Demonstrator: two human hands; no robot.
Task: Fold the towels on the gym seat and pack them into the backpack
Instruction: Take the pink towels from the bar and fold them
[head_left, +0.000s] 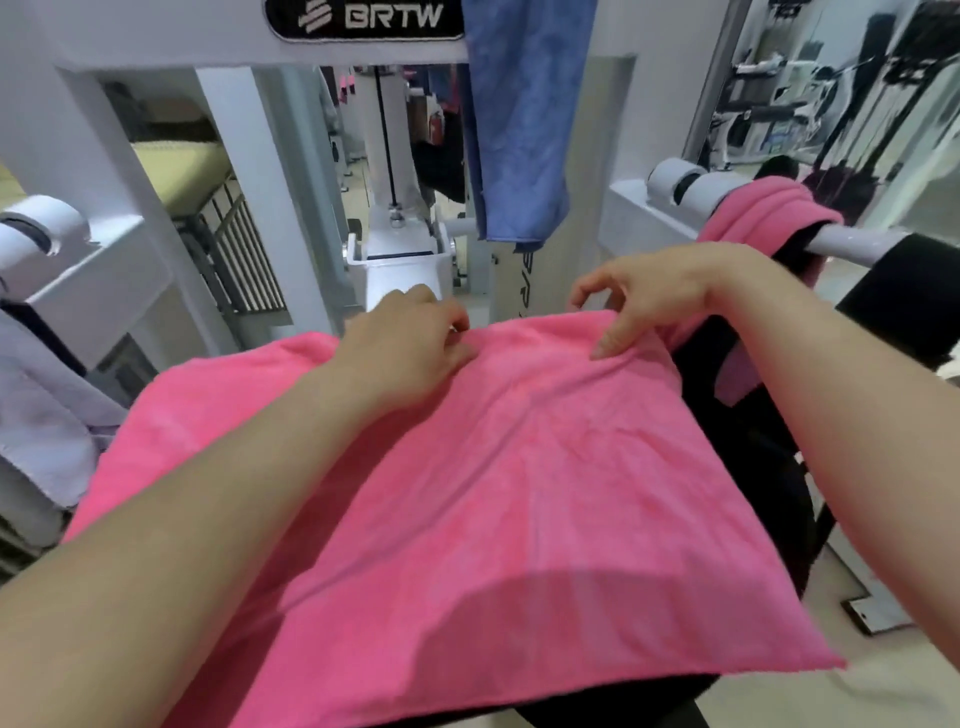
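I judge this as the folding step, early on: the bright pink terry towel (519, 467) lies spread flat over the black padded gym seat (649, 693), and both hands are at its far edge.

My left hand (410, 338) has its fingers curled into the cloth, pinching up a small ridge just at the fingertips. My right hand (639, 296) has its thumb pressed down on the towel just inside the edge. Its other fingers arch over the hem, and I cannot tell whether they have caught it or are hovering.

The edge under my fingers runs left to right, and the sheet spreads from there back toward me. As I read it, the long axis lies across me. The left end slopes off the seat beyond my left fingers, and one near corner points away at lower right.

The next move calls for a firm pinch at both points and an even lift. The far edge then comes toward me and lands square on the near hem.

A blue cloth towel (524, 130) hangs beyond my fingertips, and a second pink towel (763, 213) is draped over the grey bar (862, 241) past my right wrist. I cannot make out the backpack.
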